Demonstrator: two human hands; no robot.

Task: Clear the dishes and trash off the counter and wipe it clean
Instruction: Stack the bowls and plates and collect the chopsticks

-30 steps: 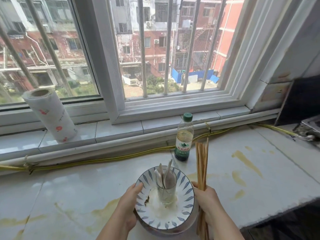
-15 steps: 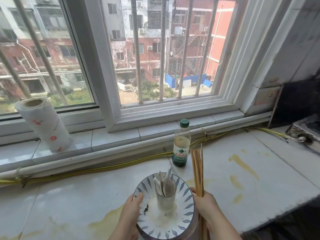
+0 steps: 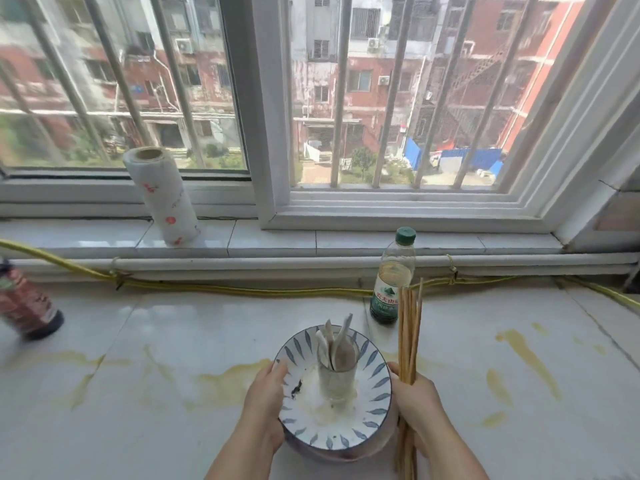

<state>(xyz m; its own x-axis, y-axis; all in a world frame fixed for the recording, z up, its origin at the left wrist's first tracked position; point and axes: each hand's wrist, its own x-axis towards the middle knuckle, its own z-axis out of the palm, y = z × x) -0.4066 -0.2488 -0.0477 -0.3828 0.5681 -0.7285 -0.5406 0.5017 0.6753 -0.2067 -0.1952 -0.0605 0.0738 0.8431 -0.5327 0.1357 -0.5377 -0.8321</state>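
- The dark bottle (image 3: 26,306) at the left of the desk (image 3: 173,341) is cut by the picture's edge and blurred, and its label is unreadable.
- A dish (image 3: 377,445) under the plate (image 3: 374,382) shows only a sliver of rim.
- The chopsticks (image 3: 410,327) pass behind the right hand (image 3: 415,400) and run off the bottom edge.
- The lower ends of the spoons (image 3: 341,348) are lost inside the cloudy glass (image 3: 337,382).

**Little legible print: one green bottle label, two blurred ones**

The clear plastic bottle with a green cap (image 3: 393,275), standing at the back of the white counter (image 3: 173,341), carries a green label (image 3: 385,301) with a white mountain emblem above a row of white Chinese characters. They are too soft to read for certain, and smaller lines below are unreadable. The dark bottle with a red label (image 3: 26,306) at the left edge shows only blurred light marks. The white paper towel roll with red flower prints (image 3: 162,195) bears faint grey script, illegible.
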